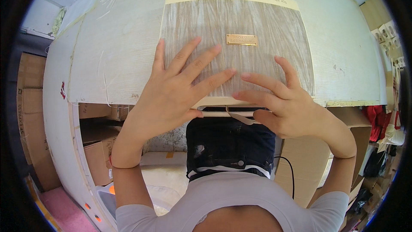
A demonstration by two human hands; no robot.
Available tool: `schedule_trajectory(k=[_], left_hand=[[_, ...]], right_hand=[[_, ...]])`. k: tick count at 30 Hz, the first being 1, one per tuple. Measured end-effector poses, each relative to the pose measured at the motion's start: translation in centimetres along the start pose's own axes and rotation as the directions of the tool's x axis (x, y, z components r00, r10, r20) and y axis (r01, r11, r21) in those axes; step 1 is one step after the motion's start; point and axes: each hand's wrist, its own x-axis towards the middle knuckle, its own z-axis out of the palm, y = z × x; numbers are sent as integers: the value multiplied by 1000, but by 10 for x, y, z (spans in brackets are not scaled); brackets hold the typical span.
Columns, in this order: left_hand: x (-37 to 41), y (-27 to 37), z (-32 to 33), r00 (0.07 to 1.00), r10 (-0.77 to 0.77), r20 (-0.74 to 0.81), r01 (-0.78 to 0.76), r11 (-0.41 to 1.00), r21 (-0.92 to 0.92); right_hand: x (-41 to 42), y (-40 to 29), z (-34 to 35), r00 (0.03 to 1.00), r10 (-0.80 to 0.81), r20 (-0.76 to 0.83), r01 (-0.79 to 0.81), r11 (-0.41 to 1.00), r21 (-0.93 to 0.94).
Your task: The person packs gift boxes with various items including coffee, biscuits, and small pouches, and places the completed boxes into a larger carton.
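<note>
A flat gift box or bag with a wood-grain panel and cream border (280, 29) lies on the table before me. The border bears writing, upside down to me. A small gold-coloured plate (242, 39) with lettering sits on the panel. My left hand (170, 87) rests spread on the left part, its thumb against a cream strip (214, 114) at the near edge. Over the near right part is my right hand (283, 100), fingers apart and bent, its thumb near the strip's right end. A small pale leaf-shaped piece (243, 118) hangs at the strip between my thumbs.
The pale table (106, 58) has worn edges and scratches. Cardboard boxes stand beneath it at left (96, 164) and right (302, 164). A thin black cable (291, 170) curves down beside my right leg. Red and white items (376, 120) lie at the far right.
</note>
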Motion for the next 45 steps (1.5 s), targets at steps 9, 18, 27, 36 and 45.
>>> schedule_trajectory(k=[9, 18, 27, 36, 45], left_hand=[[-4, 0, 6, 994, -81, -73, 86, 995, 56], [-39, -50, 54, 920, -383, -89, 97, 442, -892], [-52, -62, 35, 871, -464, 161, 403, 488, -775], [-73, -237, -47, 696, -680, -230, 361, 609, -706], [45, -417, -21, 688, -643, -337, 236, 637, -734]], right_hand=[[-13, -10, 19, 966, -127, -224, 111, 990, -83], [-77, 1, 35, 471, 794, -384, -486, 597, 639], [-43, 27, 49, 782, 624, 2, -373, 465, 803], [191, 172, 31, 852, 301, -428, 52, 765, 642], [305, 207, 106, 399, 723, -564, -245, 677, 694]])
